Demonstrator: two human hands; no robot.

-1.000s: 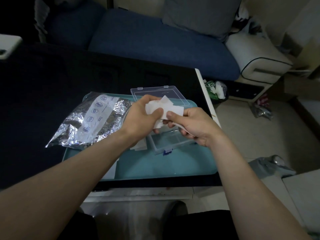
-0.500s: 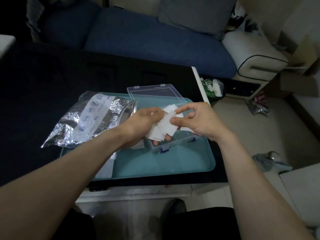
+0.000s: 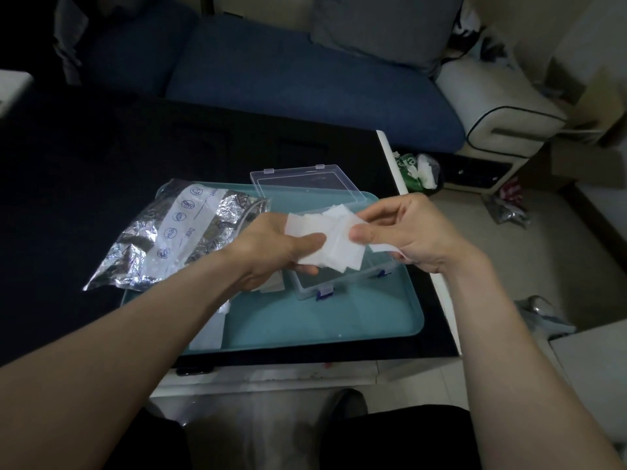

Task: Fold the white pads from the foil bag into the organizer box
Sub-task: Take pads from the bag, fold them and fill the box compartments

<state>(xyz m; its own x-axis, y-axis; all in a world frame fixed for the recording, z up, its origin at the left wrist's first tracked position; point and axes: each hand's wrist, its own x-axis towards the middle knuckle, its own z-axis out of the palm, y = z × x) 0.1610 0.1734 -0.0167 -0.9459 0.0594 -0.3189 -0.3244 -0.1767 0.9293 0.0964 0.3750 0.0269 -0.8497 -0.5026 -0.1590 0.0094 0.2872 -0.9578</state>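
A fanned stack of white pads (image 3: 325,239) hangs just above the clear organizer box (image 3: 334,283), whose lid (image 3: 305,181) lies open behind it. My left hand (image 3: 271,252) grips the stack from below, thumb on top. My right hand (image 3: 407,232) pinches the right edge of one pad between thumb and forefinger, and another white pad (image 3: 383,248) shows under its palm. The crumpled foil bag (image 3: 173,232) lies to the left, its mouth toward the box.
Box and bag rest on a teal tray (image 3: 325,323) on a black table (image 3: 101,164). Loose white pads (image 3: 207,334) lie on the tray under my left forearm. A blue sofa (image 3: 288,76) stands behind; the floor drops off to the right.
The stack has spread wider and flatter between my hands. My right hand shifted right, now pinching the edge of one pad. The view moved slightly.
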